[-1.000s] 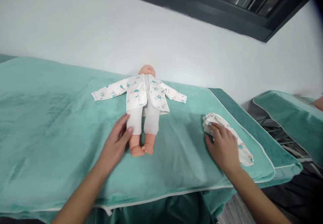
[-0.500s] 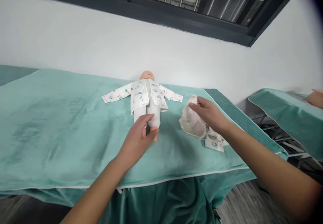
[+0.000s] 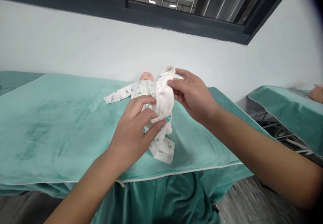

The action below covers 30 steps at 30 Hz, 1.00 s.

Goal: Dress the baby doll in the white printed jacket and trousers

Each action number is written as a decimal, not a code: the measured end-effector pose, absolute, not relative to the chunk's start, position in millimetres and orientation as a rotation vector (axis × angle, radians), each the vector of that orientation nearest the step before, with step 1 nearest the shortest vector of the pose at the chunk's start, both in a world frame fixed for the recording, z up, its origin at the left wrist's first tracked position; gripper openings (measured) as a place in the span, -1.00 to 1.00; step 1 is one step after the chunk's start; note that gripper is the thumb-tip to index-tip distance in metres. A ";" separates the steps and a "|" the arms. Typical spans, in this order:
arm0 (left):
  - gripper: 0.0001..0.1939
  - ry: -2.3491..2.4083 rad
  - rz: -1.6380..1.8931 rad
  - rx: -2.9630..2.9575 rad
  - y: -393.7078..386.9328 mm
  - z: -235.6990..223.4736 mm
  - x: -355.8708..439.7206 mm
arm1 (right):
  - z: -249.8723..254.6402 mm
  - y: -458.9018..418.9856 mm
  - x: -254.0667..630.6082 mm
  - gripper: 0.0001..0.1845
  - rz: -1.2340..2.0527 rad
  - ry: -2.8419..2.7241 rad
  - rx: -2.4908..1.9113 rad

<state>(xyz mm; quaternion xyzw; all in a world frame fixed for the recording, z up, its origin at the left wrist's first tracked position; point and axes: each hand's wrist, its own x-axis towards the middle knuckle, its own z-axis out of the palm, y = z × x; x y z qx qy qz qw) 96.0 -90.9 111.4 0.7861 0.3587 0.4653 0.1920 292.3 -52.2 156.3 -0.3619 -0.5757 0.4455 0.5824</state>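
A baby doll (image 3: 146,76) in an open white printed jacket (image 3: 126,91) lies on its back on the teal towel (image 3: 50,126), head toward the wall. Both my hands hold a pair of small white printed baby trousers (image 3: 163,97) up in front of the doll. My left hand (image 3: 133,129) pinches the lower part of the elastic waistband. My right hand (image 3: 193,94) grips the upper edge of it. The trouser legs (image 3: 163,148) hang down to the towel. The doll's body and legs are hidden behind my hands and the garment.
The towel covers a long table (image 3: 164,197) that stands against a white wall (image 3: 75,45) under a dark-framed window (image 3: 176,1). At the right is a second teal-covered table (image 3: 285,113) with another person's hand (image 3: 316,93) at its far edge.
My right hand lifted the trousers off the towel at the right and carried them left in front of the doll. My left hand left the doll's legs and took hold of the waistband.
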 end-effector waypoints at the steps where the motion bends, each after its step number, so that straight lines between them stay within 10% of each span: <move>1: -0.81 0.951 1.340 2.125 -91.2 113.7 92.7 | 156.1 -51.5 296.1 -0.60 0.989 -1.362 -0.867; 13: -0.73 1.112 1.016 1.841 -62.3 151.4 65.5 | 159.7 -53.5 312.4 -0.88 0.167 -2.304 -1.185; 17: -0.72 1.204 0.689 2.221 -64.9 144.0 74.6 | 164.8 -47.8 302.2 -0.93 0.407 -2.121 -1.061; 23: -0.70 1.002 1.277 1.500 -63.7 139.3 74.9 | 164.4 -55.1 284.6 -0.63 1.145 -1.694 -0.787; 30: -0.52 0.756 0.982 1.236 -65.5 134.4 74.8 | 161.5 -48.9 261.1 -0.51 1.222 -1.455 -0.696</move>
